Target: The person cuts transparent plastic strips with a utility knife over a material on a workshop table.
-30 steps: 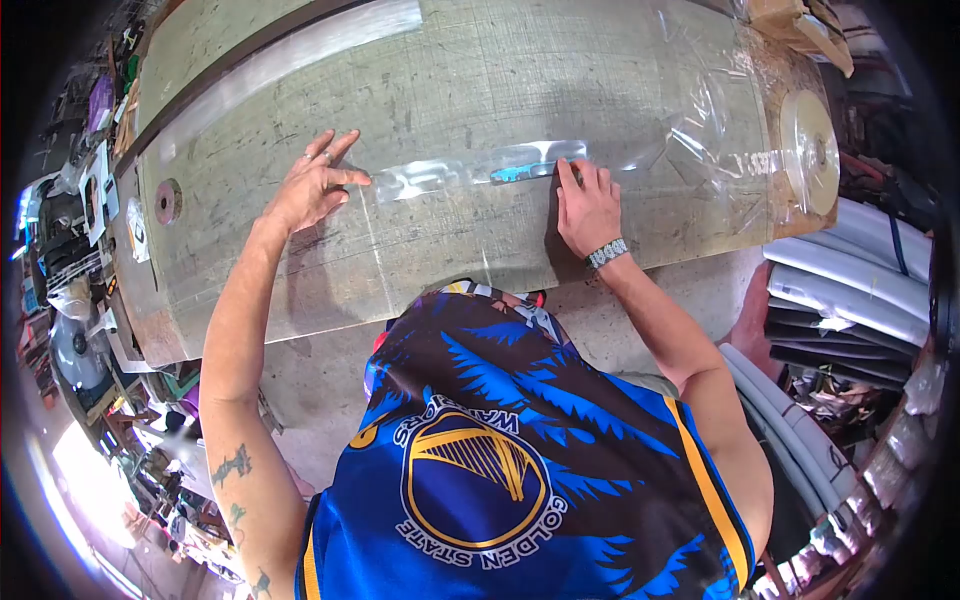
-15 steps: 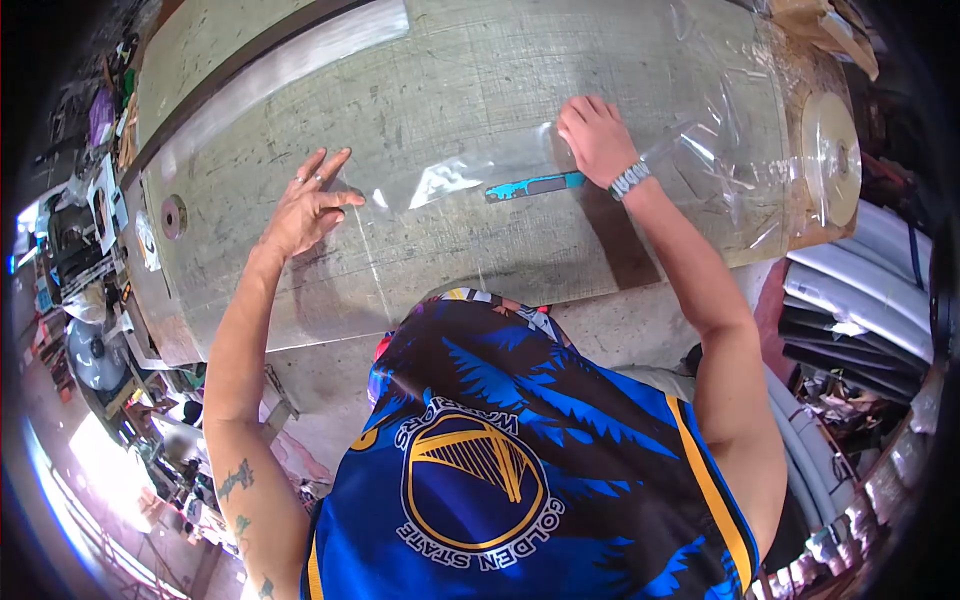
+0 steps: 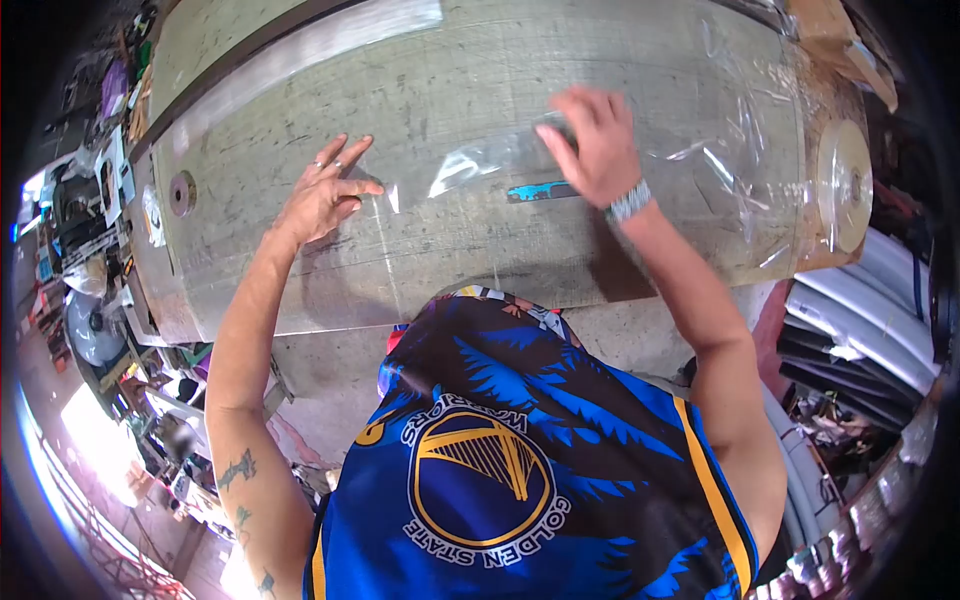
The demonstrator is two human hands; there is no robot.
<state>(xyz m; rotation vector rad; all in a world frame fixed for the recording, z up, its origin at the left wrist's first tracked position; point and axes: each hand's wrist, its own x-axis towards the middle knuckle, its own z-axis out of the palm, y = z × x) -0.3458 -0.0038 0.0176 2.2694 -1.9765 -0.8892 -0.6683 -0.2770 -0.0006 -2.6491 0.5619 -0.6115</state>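
Clear plastic film (image 3: 475, 170) lies across the worktable (image 3: 450, 90), its glare and creases showing between my hands. My left hand (image 3: 325, 195) rests at the film's left end with its fingers spread, and nothing is visible in its grasp. Above the film's right part, my right hand (image 3: 600, 150) has its thumb apart from the slightly blurred fingers; it appears to hold nothing. A blue and grey cutter knife (image 3: 537, 191) lies just below and left of it, its right end hidden by the hand and wrist.
A large roll of clear film (image 3: 845, 185) stands at the table's right end. At the left lies a small brown tape roll (image 3: 182, 193). A dark strip (image 3: 225, 65) crosses the far left. Cardboard (image 3: 845, 45) sits at the far right corner, above grey rolls (image 3: 870, 310).
My right hand has opened from a closed pose on the film and turned, its thumb coming away. My left hand stays at the film's left end. The view has shifted slightly.
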